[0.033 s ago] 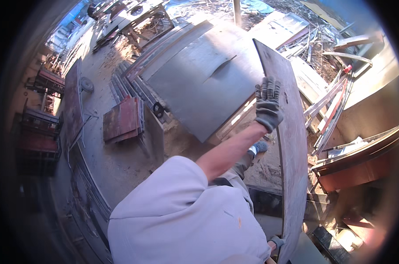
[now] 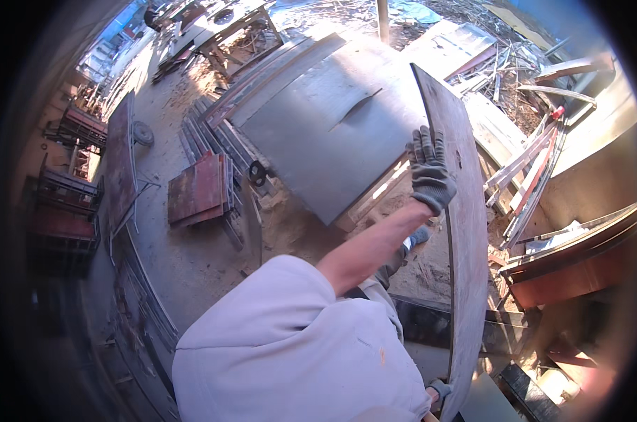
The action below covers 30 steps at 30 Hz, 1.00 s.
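A tall wooden panel (image 2: pixel 466 232) with a worn, stained face stands on its edge along my right side. My left hand (image 2: pixel 431 169), in a grey striped work glove, lies against its upper part near the edge, fingers stretched out. Low down at the same panel, my right hand (image 2: pixel 441 388), also gloved, is closed on the near edge; part of it is hidden by my pale shirt (image 2: pixel 297 352). Beyond the left hand lies a wide grey sheet (image 2: pixel 318 133) with a split in its surface, on top of a stack of boards.
Reddish boards (image 2: pixel 197 191) stand left of the stack. A long panel (image 2: pixel 121 158) with a wheel (image 2: pixel 143 133) beside it is farther left. Wood strips (image 2: pixel 529 176) lie heaped on the right, above a curved reddish-brown panel (image 2: pixel 571 278). My shoe (image 2: pixel 420 235) rests on dusty ground.
The view has shifted very slightly, so things sit a little lower and to the right. Both hands keep their places on the panel.
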Each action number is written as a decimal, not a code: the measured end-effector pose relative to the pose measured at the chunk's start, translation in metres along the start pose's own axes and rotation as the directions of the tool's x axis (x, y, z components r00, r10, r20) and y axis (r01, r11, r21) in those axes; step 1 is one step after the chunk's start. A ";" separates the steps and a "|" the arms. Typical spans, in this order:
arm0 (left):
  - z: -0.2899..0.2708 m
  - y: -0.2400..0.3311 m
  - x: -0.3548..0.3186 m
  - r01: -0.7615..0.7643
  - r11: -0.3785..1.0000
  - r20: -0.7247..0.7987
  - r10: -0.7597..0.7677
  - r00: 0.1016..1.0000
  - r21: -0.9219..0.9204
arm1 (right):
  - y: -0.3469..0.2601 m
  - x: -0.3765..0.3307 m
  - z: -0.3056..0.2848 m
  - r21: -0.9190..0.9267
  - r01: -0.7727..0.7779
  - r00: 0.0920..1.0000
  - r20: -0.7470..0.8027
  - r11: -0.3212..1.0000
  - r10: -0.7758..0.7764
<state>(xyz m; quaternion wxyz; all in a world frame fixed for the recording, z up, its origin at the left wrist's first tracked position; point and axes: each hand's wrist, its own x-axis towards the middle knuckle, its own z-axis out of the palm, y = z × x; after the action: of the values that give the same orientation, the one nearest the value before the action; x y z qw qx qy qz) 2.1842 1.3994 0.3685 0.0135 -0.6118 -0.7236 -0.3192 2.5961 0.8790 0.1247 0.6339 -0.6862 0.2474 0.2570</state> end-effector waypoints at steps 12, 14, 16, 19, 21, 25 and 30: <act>0.052 -0.026 -0.137 0.469 0.838 0.353 -0.365 0.862 -0.278 | 0.109 -0.057 -0.189 -0.041 -0.296 0.925 -0.260 0.954 0.276; 0.062 -0.050 -0.155 0.509 0.854 0.464 -0.408 0.786 -0.110 | 0.122 -0.069 -0.215 -0.001 -0.409 0.889 -0.224 0.912 0.399; 0.077 -0.069 -0.171 0.553 0.833 0.596 -0.455 0.662 0.023 | 0.133 -0.077 -0.237 0.037 -0.518 0.833 -0.205 0.855 0.514; 0.101 -0.098 -0.192 0.460 0.864 0.885 -0.363 0.290 0.203 | 0.149 -0.087 -0.265 -0.020 -0.597 0.802 -0.016 0.802 0.597; 0.109 -0.122 -0.215 0.392 0.904 0.971 -0.220 0.088 0.170 | 0.157 -0.104 -0.294 -0.026 -0.460 0.849 -0.307 0.887 0.431; 0.064 -0.144 -0.235 0.401 0.916 0.951 -0.118 0.287 -0.007 | 0.157 -0.137 -0.336 -0.063 -0.552 0.803 -0.310 0.831 0.510; -0.078 -0.092 -0.281 0.446 0.895 0.903 -0.199 0.380 0.010 | 0.151 -0.184 -0.358 -0.104 -0.447 0.852 -0.351 0.888 0.388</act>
<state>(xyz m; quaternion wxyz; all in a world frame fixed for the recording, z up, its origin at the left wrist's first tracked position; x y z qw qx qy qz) 2.1435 1.1114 0.2749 -0.5012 -0.5289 -0.6841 -0.0321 2.3722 0.5133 0.1581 0.4485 -0.7032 0.4660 0.2953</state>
